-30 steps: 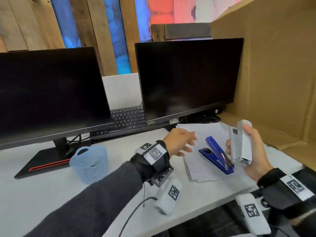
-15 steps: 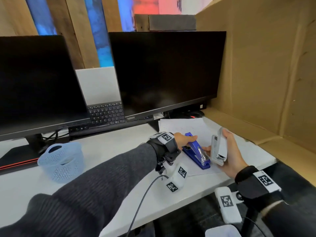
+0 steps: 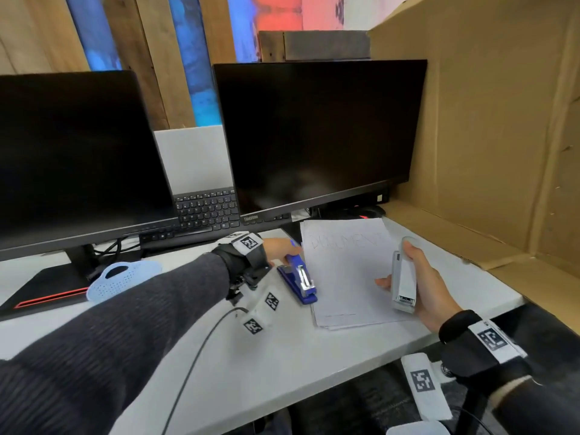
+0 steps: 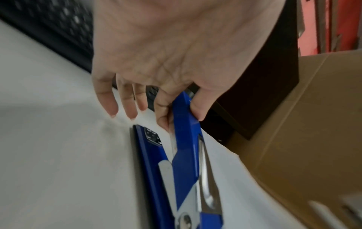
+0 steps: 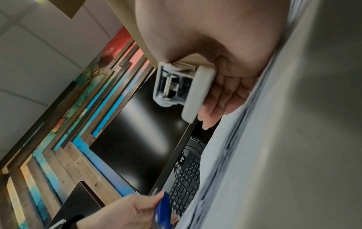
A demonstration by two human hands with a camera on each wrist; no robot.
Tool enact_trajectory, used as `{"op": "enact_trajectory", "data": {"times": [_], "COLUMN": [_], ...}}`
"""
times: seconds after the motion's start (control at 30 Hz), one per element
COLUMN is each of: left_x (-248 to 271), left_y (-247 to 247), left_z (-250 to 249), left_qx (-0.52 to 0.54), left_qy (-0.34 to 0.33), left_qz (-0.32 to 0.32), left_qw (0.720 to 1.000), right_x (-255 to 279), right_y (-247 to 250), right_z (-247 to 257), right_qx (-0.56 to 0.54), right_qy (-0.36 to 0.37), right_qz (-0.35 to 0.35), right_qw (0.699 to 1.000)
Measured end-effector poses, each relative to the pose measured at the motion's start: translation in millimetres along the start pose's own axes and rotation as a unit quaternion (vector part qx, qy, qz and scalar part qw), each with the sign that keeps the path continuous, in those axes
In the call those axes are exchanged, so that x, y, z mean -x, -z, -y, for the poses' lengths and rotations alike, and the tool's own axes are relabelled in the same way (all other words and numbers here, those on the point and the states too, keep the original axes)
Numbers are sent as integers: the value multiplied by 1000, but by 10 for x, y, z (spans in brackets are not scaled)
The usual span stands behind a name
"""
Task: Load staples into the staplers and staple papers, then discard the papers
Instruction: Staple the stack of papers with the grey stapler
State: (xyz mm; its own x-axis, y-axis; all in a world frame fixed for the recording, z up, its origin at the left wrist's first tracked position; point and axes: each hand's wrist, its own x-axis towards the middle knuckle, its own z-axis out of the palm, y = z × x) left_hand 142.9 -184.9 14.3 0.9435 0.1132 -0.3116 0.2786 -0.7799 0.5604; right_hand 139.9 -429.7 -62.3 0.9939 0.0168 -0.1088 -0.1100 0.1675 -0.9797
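My left hand (image 4: 176, 54) pinches the blue stapler's (image 3: 298, 277) raised arm on the worktop (image 3: 282, 356). My right hand (image 3: 420, 287) grips the white stapler (image 3: 403, 281) above the papers (image 3: 345, 271). I judge both staplers rigid and light, best held mid-body.

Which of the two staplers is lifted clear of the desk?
The white stapler, held upright in the right hand. The blue stapler lies on the desk, its top pinched by the left hand.

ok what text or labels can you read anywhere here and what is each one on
"ThinkVision": bottom bezel of the right black monitor, small but legible.
"DOCUMENT": faint pencil letters on the top white paper sheet, partly guessed.
Black keyboard key legends: too small.
Square black-and-white markers on the wrist bands: patterns, no words.
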Motion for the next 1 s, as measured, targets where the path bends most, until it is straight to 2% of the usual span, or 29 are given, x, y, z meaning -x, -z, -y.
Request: {"op": "enact_trajectory", "data": {"times": [0.13, 0.2, 0.27, 0.3, 0.37, 0.43, 0.47, 0.53, 0.63, 0.73, 0.8, 0.87, 1.0], "left_x": [-57, -96, -90, -102, -136, -132, -128, -74, -18, -11, 14, 4, 18], "left_y": [231, 313, 374, 401, 403, 286, 189, -44, -281, -451, -580, -702, -733], "left_z": [254, 357, 433, 466, 507, 440, 382, 273, 199, 169, 169, 202, 162], "left_qx": [-80, -115, -130, -141, -201, -203, -187, -181, -187, -216, -251, -278, -319], "left_qy": [30, 58, 80, 88, 100, 54, 7, -71, -135, -199, -195, -177, -173], "left_qz": [-35, -22, -36, -66, -168, -250, -256, -233, -187, -37, 53, 104, 130], "left_qw": [996, 991, 988, 984, 960, 945, 948, 953, 955, 955, 947, 938, 923], "right_x": [-30, -35, -41, -42, -45, -49, -51, -54, -69, -77, -78, -87, -96], "right_y": [-11, -19, -23, -25, -21, -8, 3, 27, 63, 74, 71, 79, 95], "right_z": [-39, -54, -61, -62, -61, -55, -51, -41, -36, -38, -30, -24, -28], "right_qx": [27, 37, 41, 42, 41, 37, 32, 14, -10, -20, -26, -35, -45], "right_qy": [7, 9, 7, 6, 5, 2, 1, -3, -3, -3, -6, -7, -9], "right_qz": [-8, -10, -11, -11, -10, -8, -5, -1, 1, 2, 5, 8, 12], "right_qw": [1000, 999, 999, 999, 999, 999, 999, 1000, 1000, 1000, 1000, 999, 999]}}
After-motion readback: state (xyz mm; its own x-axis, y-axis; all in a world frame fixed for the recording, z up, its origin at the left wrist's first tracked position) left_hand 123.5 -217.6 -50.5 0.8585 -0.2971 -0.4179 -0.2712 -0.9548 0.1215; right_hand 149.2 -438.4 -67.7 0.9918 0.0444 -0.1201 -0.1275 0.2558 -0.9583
